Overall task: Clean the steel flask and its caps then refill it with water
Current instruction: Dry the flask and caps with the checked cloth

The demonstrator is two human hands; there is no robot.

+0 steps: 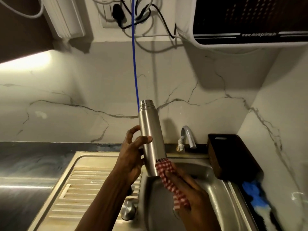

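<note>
From the head camera, the steel flask (pixel 150 134) is held up above the sink (pixel 216 184), a little tilted, with its open top pointing up and away. No cap is on it, and the screw rings at the neck show. Part of a printed name shows low on its side.

The left hand (pixel 133 155) grips the flask around the middle. The thumb lies across the front and the fingers curl round the far side. The right hand (pixel 188 192) is lower and to the right. It holds a red and white checked cloth (pixel 168 177), and the cloth is pressed against the bottom part of the flask. The fingers are bent over the cloth, so this hand is holding the cloth tight.

On the left of the sink is a ribbed draining board (pixel 80 189). A round steel cap (pixel 127 210) sits on the near edge of that board, just beside the bowl. Whether a second cap is there cannot be told.

A bent tap (pixel 188 135) stands at the far side of the sink, to the right of the flask. Further right, a dark chopping board (pixel 233 155) leans by the wall. Near it, lower down, lies something blue (pixel 255 194), too blurry to name.

A thin blue tube (pixel 134 64) hangs down the marble wall (pixel 66 97) behind the flask. Up high are a plug socket (pixel 111 15) with wires, and a black and white water machine (pixel 250 22) on the right.
</note>
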